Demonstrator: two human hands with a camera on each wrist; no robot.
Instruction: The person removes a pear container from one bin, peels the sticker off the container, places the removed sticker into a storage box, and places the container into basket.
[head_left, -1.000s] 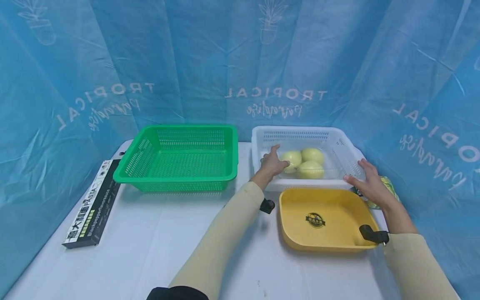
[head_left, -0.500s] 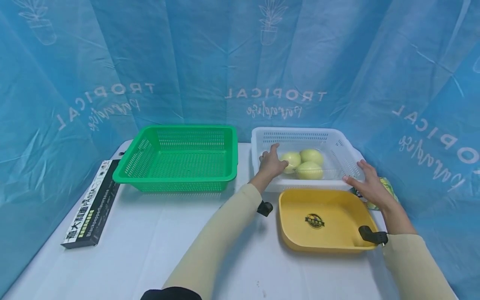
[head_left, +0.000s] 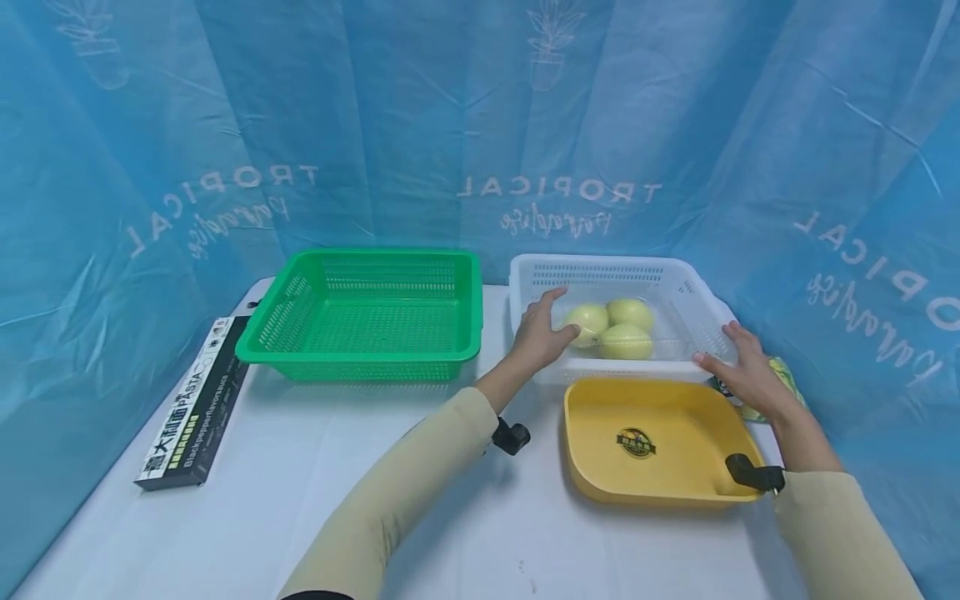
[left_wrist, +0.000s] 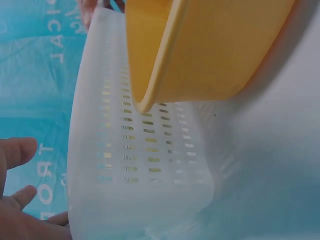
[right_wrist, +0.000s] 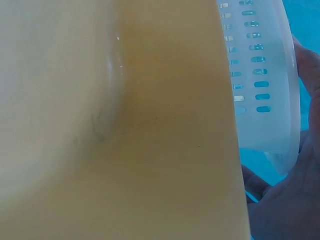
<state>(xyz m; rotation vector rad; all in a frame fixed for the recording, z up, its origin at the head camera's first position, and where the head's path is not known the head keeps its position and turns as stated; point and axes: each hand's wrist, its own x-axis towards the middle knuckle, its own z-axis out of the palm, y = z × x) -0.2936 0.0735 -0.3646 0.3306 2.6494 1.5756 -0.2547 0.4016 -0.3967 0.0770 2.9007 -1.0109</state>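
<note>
A white perforated basket (head_left: 705, 312) stands at the back right. Inside it lie three round yellow-green fruits (head_left: 627, 342) under clear plastic. My left hand (head_left: 537, 335) hovers over the basket's left front corner, thumb and fingers spread beside the nearest fruit and holding nothing. In the left wrist view, its fingers (left_wrist: 20, 150) show past the basket's rim. With my right hand (head_left: 750, 377) I grip the right front corner of the basket, thumb on the front rim and fingers along the right side. The right wrist view has part of that hand (right_wrist: 295, 200) around the basket's corner.
Just in front of the white basket sits a yellow tub (head_left: 667, 454) with a round label. A green perforated basket (head_left: 360, 358) stands left of it, beside a long pasta box (head_left: 197, 408). A green packet (head_left: 783, 383) lies behind my right hand. Blue curtains enclose the table.
My left hand has turned and drawn back slightly toward the left rim, with its forearm swinging left. The right hand keeps its grip on the basket. The head view has shifted a little.
</note>
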